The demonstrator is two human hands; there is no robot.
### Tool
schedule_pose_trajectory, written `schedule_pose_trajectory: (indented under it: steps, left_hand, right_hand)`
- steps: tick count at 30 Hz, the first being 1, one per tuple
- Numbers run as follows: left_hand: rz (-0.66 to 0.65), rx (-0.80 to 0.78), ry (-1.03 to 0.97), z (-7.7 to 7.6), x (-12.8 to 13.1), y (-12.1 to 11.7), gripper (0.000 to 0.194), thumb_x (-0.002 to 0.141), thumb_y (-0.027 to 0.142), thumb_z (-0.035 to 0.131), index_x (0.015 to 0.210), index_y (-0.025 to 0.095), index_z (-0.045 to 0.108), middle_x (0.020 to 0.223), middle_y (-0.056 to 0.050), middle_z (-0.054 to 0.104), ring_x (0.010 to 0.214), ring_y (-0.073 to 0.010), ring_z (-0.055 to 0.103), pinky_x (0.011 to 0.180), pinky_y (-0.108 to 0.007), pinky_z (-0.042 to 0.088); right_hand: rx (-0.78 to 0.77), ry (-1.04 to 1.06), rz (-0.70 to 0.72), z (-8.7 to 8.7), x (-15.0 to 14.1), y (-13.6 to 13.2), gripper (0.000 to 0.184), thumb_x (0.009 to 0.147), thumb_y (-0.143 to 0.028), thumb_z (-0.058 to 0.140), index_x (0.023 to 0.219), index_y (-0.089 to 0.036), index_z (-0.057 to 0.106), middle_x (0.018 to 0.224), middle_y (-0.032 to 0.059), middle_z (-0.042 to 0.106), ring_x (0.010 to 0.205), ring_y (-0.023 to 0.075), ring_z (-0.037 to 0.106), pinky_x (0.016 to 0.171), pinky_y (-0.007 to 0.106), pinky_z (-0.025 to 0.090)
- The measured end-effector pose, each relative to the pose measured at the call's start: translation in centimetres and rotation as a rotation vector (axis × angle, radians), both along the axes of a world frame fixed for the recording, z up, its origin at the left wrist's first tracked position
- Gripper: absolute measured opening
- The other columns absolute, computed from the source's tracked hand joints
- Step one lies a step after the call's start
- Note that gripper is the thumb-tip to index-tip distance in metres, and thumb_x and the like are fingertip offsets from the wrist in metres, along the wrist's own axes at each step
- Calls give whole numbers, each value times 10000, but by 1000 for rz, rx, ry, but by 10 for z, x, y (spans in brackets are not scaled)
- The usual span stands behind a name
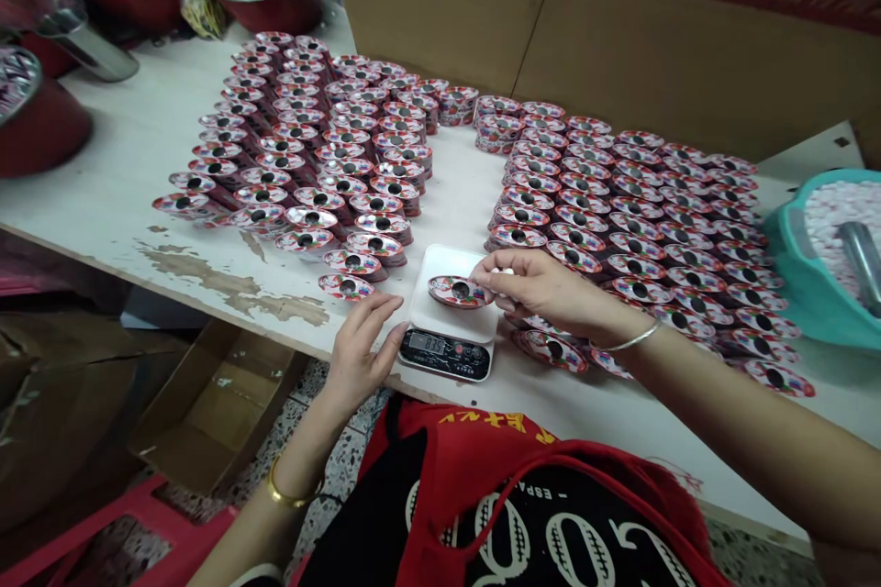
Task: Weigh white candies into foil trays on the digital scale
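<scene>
A white digital kitchen scale [451, 326] lies near the table's front edge, its lit display reading what looks like 835. On its platform is an oval red-and-white printed packet [460, 292] with a dark round hole in the top. My right hand [529, 284] is closed in a pinch at that packet's right end. Something small and white shows among its fingers, too small to make out. Left of the scale, my left hand [362, 344] holds nothing, thumb and fingers apart. Just beyond its fingertips stands another such packet [346, 287].
Rows of matching packets fill the table to the left [309, 156] and right [619, 220]. A turquoise basin [791, 266] holds small white pieces and a metal scoop [860, 261]. Cardboard [440, 0] lines the back. A bowl [275, 14] of blue-wrapped pieces stands back left.
</scene>
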State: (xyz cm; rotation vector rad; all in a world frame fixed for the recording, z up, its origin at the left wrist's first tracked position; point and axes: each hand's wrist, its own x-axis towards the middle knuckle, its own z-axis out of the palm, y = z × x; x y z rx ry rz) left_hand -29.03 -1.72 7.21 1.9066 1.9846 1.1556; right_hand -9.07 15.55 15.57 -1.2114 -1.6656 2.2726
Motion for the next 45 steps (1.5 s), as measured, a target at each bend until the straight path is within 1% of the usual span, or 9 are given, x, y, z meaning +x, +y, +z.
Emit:
schedule_pose_trajectory:
  steps: [11,14,19,23,31,35,38,41,45]
  left_hand:
    - [7,2,-29,-1,3,1,321,901,213,563,1221,217,571,1150,-94,618,1086,-199,605,950,-363,510]
    - [-6,9,-35,0,4,4,327,901,204,563,1228,219,565,1146,-92,618,1083,-196,604,946,-356,511]
    - [2,9,-44,-3,3,3,335,899,198,568,1232,219,561,1145,-92,617,1077,-190,607,939,-342,514]
    - [15,-18,-56,-6,2,0,342,906,217,559,1248,221,547,1145,-93,626,1084,-195,608,940,-348,518]
    - [-2,-27,-55,-10,0,1,358,906,216,556,1263,222,536,1116,-89,654,1060,-200,618,932,-362,517]
    - [-14,-31,-63,-13,-2,1,390,898,200,571,1284,221,517,1079,-75,667,1014,-179,624,906,-336,513]
    - [-2,-33,-72,-13,-2,1,382,899,207,571,1278,220,525,1058,-70,674,992,-171,630,904,-329,511]
    - [25,-28,-74,-12,-1,0,364,903,235,566,1266,221,541,1050,-71,683,980,-177,640,909,-344,516]
    - [36,-39,-66,-11,-3,0,365,908,268,555,1270,218,545,1054,-79,690,965,-185,647,901,-361,523]
  right_hand:
    - [133,-75,118,5,-13,2,127,878,-281,578,862,-155,583,594,-34,476,471,50,346,436,197,228]
    - [250,-110,227,6,-16,4,131,877,-241,555,902,-136,629,607,-29,510,481,52,349,468,200,261]
    - [431,-66,413,6,-24,7,202,881,-236,558,954,-126,710,858,47,676,716,102,541,656,218,408]
    - [393,-9,414,3,-24,9,226,881,-237,564,1022,-147,716,1081,64,694,959,140,605,856,247,444]
    - [371,-11,413,-1,-25,10,261,871,-305,623,1069,-172,728,1103,67,694,986,154,609,913,278,445]
    - [344,-53,385,2,-26,11,241,860,-272,625,1037,-144,726,1008,61,697,815,113,582,718,228,453]
    - [255,-52,301,3,-22,12,213,858,-281,619,988,-134,703,798,23,649,610,65,477,534,190,361]
    - [71,7,124,5,-9,12,251,834,-370,661,943,-144,652,643,-29,516,493,38,338,445,182,246]
    - [-167,83,-131,8,18,4,317,815,-456,683,894,-161,599,667,-29,463,467,24,275,410,176,181]
